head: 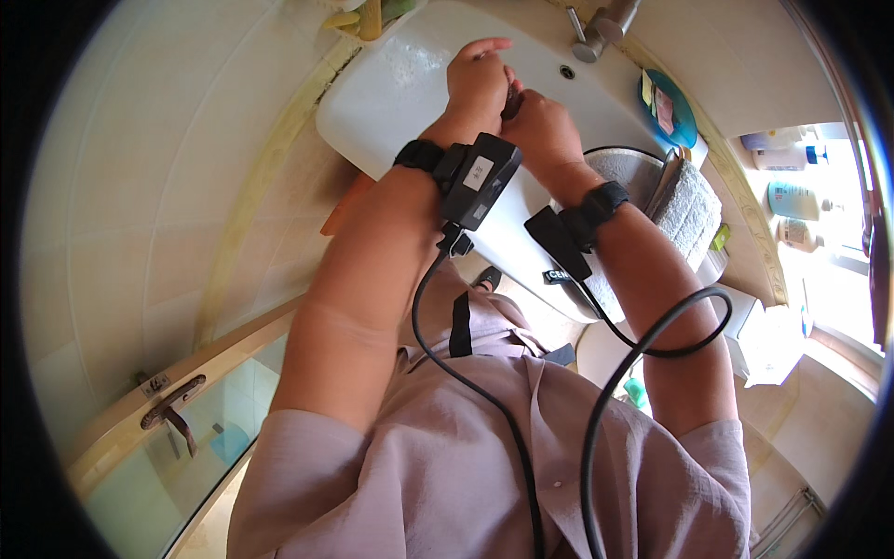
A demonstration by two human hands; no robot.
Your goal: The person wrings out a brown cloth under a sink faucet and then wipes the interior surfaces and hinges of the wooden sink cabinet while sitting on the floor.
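Note:
Both hands meet over the white washbasin (377, 105). My left hand (480, 80) is bent at the wrist, its fingers partly hidden, one finger pointing right. My right hand (546, 129) is curled just beside it, knuckles up. Between them shows a small dark brown thing (513, 103); what it is, and which hand bears it, I cannot tell. Both wrists wear black straps with black devices and cables. Above and right of the hands are the drain overflow hole (567, 72) and a metal faucet (594, 38).
A blue-green dish (688, 126) with sponge-like pieces stands on the basin's right side. A grey towel (688, 213) lies over a round grey container near my right forearm. Bottles (793, 199) line the window ledge. A door with a metal handle (167, 412) is at lower left.

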